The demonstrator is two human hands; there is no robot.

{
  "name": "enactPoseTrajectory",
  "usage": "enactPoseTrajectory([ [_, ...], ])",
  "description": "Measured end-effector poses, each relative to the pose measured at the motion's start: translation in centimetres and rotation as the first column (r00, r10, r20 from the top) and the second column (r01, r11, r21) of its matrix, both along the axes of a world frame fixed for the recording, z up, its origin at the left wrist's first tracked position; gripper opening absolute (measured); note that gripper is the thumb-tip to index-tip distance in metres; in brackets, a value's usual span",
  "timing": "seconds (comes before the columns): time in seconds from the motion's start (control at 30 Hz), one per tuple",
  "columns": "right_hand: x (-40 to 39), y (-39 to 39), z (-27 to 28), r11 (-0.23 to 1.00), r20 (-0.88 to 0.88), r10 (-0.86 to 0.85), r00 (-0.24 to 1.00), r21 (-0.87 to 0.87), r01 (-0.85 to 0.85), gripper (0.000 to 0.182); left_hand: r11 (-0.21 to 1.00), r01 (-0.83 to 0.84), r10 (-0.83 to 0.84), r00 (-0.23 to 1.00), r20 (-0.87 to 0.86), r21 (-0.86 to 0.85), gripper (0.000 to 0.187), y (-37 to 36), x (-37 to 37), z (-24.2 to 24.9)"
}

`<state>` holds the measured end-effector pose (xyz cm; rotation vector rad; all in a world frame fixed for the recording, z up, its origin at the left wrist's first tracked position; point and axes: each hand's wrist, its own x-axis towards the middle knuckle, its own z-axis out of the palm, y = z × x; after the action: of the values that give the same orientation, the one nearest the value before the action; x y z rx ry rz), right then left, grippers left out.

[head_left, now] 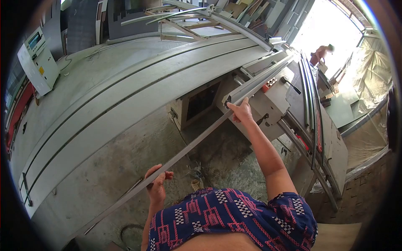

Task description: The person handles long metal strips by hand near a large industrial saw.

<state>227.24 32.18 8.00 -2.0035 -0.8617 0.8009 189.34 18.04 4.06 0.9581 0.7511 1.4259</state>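
A long, narrow grey strip (189,147), apparently a metal profile, runs diagonally from the lower left up to the saw-like machine's fence. My left hand (157,184) holds it from below near its lower part, thumb on one side and fingers on the other. Further up, my right hand (241,112) grips the strip where it meets the end of the grey fence rail (261,81). Its index finger and thumb reach to the rail's end; the other fingers curl underneath. How the strip continues beyond this hand is hard to make out.
A long grooved sliding table (138,90) stretches across the left. Right of the rail are a black-handled lever (291,85) and several dark metal bars (309,96). A white control cabinet (42,62) stands far left. Another person (321,54) is at the back right.
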Motion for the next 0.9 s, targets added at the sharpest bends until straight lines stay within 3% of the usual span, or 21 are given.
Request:
enactPoseTrajectory([
  [0.23, 0.3, 2.1, -0.7, 1.000, -0.037, -0.026, 0.999, -0.007, 0.026, 0.112, 0.997, -0.028, 0.029, 0.999, 0.014, -0.069, 0.037, 1.0, 0.5, -1.2],
  [0.33, 0.5, 1.6, -0.6, 0.992, -0.126, -0.040, 0.991, 0.111, 0.054, 0.097, 0.999, -0.008, 0.007, 1.000, -0.009, -0.040, 0.038, 0.9, 0.9, -0.9],
  [0.43, 1.6, 1.8, -0.3, 0.987, -0.176, -0.036, 0.984, 0.146, 0.062, 0.057, 0.999, 0.029, -0.030, 0.998, -0.046, -0.013, 0.047, 1.0, 1.3, -1.2],
  [0.6, 2.4, 2.1, -0.4, 0.984, -0.178, -0.085, 0.980, 0.138, 0.110, 0.057, 0.994, 0.068, -0.077, 0.990, -0.115, -0.081, 0.080, 0.2, 1.3, 0.0],
  [0.9, 3.6, 3.0, -1.6, 0.972, -0.206, -0.119, 0.971, 0.176, 0.156, 0.060, 0.997, -0.003, 0.019, 0.980, 0.200, -0.080, 0.082, -4.8, -8.4, -2.6],
])
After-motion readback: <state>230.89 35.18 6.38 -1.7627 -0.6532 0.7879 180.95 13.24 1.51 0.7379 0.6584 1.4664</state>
